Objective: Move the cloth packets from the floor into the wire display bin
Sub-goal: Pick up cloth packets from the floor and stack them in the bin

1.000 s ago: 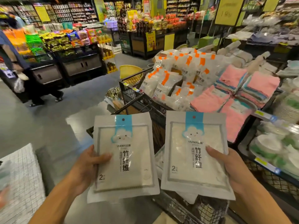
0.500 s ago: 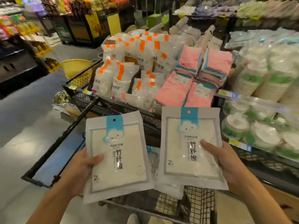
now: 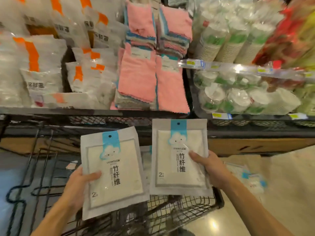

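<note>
Each of my hands holds one flat cloth packet, grey-edged with a blue cloud label. My left hand grips the left packet by its lower left edge, thumb on the front. My right hand grips the right packet by its right edge, thumb across the front. Both packets hang upright above a black wire bin at the bottom of the view. More blue-labelled packets lie on the floor to the right.
A higher black wire display bin holds white bags with orange stripes and pink cloths. Wrapped paper cups and bowls fill shelves on the right. A dark wire cart frame stands at the left.
My view has moved closer to the display and tilted down. Both hands still hold their packets, now nearer the wire bins; the aisle on the left is out of view.
</note>
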### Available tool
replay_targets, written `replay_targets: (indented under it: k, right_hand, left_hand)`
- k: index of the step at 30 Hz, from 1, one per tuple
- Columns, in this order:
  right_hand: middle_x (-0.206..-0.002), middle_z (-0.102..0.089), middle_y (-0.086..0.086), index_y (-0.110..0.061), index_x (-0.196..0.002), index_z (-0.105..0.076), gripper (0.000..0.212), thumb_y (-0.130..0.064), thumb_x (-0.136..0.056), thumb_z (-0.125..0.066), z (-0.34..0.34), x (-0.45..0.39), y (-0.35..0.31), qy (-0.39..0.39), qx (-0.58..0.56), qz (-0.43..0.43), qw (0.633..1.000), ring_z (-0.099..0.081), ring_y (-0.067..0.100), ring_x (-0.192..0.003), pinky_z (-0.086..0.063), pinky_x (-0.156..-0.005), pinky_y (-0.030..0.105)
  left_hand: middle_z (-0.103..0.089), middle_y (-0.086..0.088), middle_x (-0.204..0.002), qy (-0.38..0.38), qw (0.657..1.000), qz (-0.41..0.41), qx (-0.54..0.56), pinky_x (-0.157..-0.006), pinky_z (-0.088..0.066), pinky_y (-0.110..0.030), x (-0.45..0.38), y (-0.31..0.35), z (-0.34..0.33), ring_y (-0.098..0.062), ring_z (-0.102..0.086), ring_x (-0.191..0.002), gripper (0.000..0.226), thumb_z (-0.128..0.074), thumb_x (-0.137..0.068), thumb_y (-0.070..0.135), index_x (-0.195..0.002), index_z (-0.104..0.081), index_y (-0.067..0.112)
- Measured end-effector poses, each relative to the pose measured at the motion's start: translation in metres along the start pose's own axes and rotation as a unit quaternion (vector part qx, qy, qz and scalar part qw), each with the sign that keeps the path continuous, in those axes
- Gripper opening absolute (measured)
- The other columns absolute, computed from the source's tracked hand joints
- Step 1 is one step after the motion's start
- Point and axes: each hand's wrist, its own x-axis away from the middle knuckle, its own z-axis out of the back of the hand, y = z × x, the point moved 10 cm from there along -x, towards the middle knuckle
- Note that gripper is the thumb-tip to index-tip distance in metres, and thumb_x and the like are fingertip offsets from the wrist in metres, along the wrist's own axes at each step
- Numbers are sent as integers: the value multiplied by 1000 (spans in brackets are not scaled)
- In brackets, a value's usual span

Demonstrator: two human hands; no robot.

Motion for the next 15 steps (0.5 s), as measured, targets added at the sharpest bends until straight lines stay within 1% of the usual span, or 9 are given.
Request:
replay_targets:
  k: [3, 6, 7, 12, 15]
  right_hand:
    - [-115, -75, 23, -1, -126, -61, 33, -12, -96, -67, -3, -25, 31, 11, 15, -23, 1000, -75, 40, -104, -64, -81, 51]
    - [-115, -75, 24, 0, -128, -61, 37, -15, -96, -66, -4, -62, 67, 9, 28, -47, 998, -74, 42, -105, -63, -83, 53]
    - [-116, -75, 24, 1, -129, -61, 37, -16, -96, -65, -4, -76, 79, 7, 33, -56, 998, -74, 43, -105, -63, -83, 53]
    - [-116, -76, 21, -1, -130, -61, 36, -15, -97, -65, 3, -145, 130, 21, 58, -78, 995, -75, 41, -104, -64, -79, 52]
    - [-113, -77, 20, 2, -126, -62, 37, -15, -94, -68, 5, -183, 157, 34, 71, -90, 993, -76, 39, -101, -65, -74, 48]
  left_hand:
    - [-76, -18, -112, 5, 999, 17, -28, -93, -52, -65, -40, -22, 1, -43, -71, -103, 43, -65, -83, -7, -121, -62, 11]
    - [-77, -15, -108, 10, 999, 20, -47, -79, -59, -54, -78, -46, 6, -37, -75, -96, 37, -61, -89, -8, -121, -62, 11]
    - [-77, -15, -108, 15, 998, 24, -47, -79, -59, -53, -92, -55, 10, -37, -75, -96, 37, -61, -89, -9, -121, -62, 10]
    - [-75, -19, -115, 18, 996, 55, -60, -88, -57, -59, -156, -105, 26, -42, -73, -101, 44, -66, -83, -9, -125, -61, 5]
    - [-75, -17, -113, 34, 996, 61, -62, -89, -57, -57, -189, -134, 37, -40, -73, -101, 55, -74, -71, -7, -124, -63, 5]
